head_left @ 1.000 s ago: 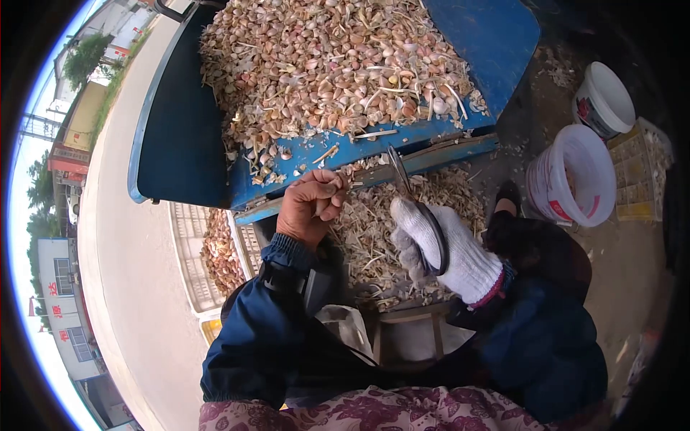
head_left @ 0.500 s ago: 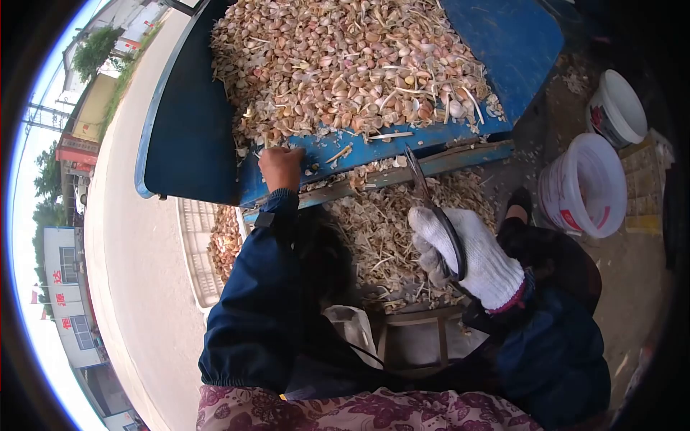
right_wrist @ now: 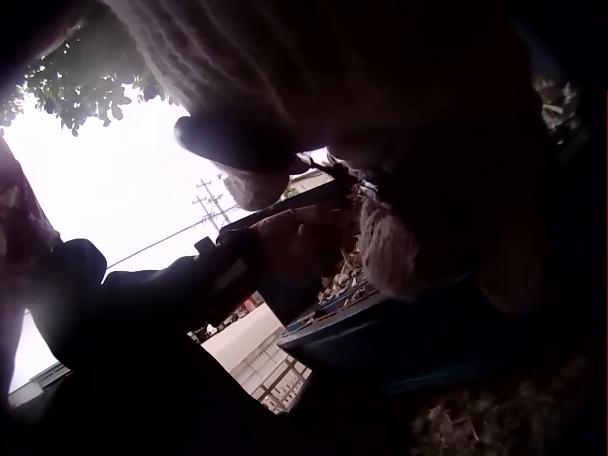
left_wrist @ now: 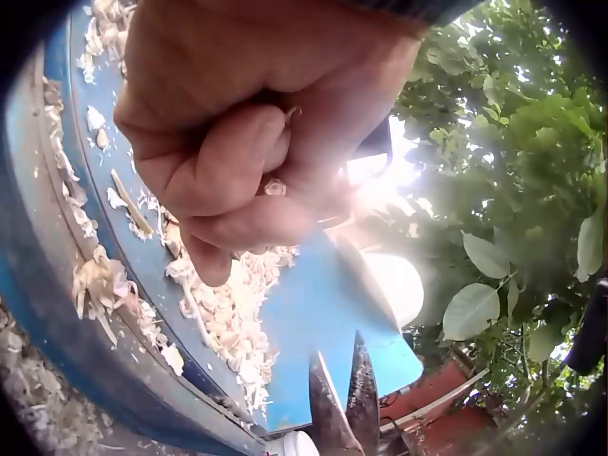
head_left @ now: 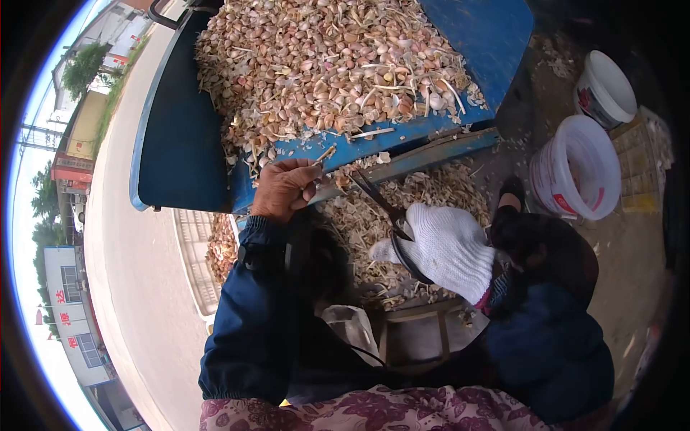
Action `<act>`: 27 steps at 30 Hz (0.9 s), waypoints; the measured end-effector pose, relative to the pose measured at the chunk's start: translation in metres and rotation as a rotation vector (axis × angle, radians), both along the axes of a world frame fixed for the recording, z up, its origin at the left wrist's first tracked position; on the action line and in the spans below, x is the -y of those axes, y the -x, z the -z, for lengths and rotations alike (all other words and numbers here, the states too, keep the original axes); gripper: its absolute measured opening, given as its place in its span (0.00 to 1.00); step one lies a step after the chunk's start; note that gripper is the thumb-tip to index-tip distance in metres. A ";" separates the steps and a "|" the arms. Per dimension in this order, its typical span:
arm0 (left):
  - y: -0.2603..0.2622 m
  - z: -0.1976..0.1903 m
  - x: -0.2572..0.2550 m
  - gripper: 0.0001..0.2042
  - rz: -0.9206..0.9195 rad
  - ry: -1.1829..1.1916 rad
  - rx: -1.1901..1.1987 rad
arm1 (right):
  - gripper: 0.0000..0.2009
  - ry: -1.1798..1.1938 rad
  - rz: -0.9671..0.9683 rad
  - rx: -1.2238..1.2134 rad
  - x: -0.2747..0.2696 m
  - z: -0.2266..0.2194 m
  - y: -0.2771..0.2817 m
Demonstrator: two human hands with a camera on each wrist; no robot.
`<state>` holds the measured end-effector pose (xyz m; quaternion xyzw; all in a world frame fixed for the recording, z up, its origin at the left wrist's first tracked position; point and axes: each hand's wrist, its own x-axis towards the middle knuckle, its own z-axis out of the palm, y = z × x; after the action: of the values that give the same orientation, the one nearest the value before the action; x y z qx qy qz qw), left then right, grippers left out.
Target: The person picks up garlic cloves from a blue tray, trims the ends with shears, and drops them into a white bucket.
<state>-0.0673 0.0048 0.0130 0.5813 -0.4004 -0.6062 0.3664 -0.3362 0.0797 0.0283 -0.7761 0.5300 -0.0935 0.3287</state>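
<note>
Dark metal scissors (head_left: pixel 394 213), pointed blades (left_wrist: pixel 362 391) parted

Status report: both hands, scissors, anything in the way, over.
Left hand gripping likely clove, mostly hidden. Gloved right hand holding scissors, blades apart. Nothing visible between scissors and left hand.

pale oval garlic cloves (head_left: pixel 330 68) lie on a blue metal tray (head_left: pixel 180 144), left of round white plastic buckets (head_left: pixel 550 178).

Can only glimpse the small pale piece (left_wrist: pixel 275 187) in the bare left hand's grip (left_wrist: pixel 237 152), left wrist view's upper centre; cannot see the pinkish garlic-clove heap (head_left: pixel 330 68) past the head view's top edge.
</note>
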 end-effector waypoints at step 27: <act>-0.024 -0.063 -0.072 0.07 -0.580 0.225 -0.106 | 0.19 -0.938 0.160 0.771 0.011 -0.005 -0.005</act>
<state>-0.0432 0.0765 0.0762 0.5946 -0.2629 -0.4579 0.6064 -0.3310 0.0691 0.0330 -0.4170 0.4141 -0.1486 0.7953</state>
